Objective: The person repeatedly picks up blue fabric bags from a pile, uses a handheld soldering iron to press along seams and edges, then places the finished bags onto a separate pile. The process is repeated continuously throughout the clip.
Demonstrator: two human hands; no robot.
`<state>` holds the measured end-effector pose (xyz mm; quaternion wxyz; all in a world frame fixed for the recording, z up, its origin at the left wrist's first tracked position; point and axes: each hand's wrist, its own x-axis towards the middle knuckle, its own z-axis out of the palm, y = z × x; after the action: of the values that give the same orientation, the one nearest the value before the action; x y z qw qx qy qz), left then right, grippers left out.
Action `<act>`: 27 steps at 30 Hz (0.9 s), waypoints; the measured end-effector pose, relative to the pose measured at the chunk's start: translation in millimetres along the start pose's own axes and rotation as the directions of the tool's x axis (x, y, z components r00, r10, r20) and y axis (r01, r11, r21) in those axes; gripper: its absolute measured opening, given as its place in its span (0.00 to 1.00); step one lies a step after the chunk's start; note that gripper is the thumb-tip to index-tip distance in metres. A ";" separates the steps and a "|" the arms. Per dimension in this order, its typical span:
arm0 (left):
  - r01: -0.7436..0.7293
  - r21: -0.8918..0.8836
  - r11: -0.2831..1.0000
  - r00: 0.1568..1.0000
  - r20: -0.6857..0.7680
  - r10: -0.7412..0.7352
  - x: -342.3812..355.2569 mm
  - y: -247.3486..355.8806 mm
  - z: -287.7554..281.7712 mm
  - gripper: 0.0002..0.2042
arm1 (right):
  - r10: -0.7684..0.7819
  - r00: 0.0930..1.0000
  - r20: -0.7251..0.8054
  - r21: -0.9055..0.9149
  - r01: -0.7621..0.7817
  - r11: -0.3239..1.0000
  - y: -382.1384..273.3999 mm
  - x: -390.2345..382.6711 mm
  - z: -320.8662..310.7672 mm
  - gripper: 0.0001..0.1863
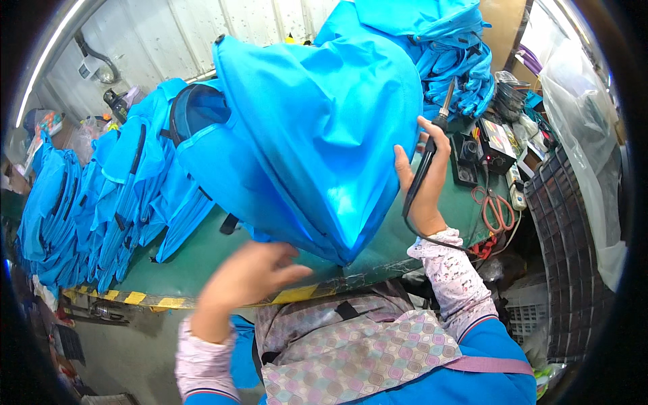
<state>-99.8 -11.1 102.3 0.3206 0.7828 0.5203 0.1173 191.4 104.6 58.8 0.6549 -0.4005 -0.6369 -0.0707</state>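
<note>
A large bright-blue fabric canopy-like piece (324, 115) stands domed in front of me, its dark-trimmed opening at the left and its lower point close to the table edge. My right hand (432, 182) is at its right side, thumb and fingertips by the fabric's edge. In that same hand is a soldering iron (425, 162), black-handled, with its metal tip pointing up and away from the canopy. My left hand (250, 277), blurred by motion, is just below the canopy's lower left edge. Its thumb and forefinger are apart, with nothing seen between them.
Several similar blue pieces hang along the green table (175, 270) at left; another blue pile (459, 67) lies at the back right. On the right are a black soldering station (496, 145), orange-handled scissors (496, 212), a power strip (516, 189) and a hanging clear plastic sheet (580, 135).
</note>
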 end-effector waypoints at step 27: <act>-0.197 0.753 0.628 0.430 -0.509 0.745 61.1 48.1 -278.8 0.18 | -0.516 0.851 -0.097 0.302 0.519 0.799 -90.0 52.1 9.2 0.32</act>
<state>-182.1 137.0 336.9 -0.2558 0.8193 0.3529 0.3724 139.3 71.8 143.2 0.6694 -0.1003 -0.7216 -0.1453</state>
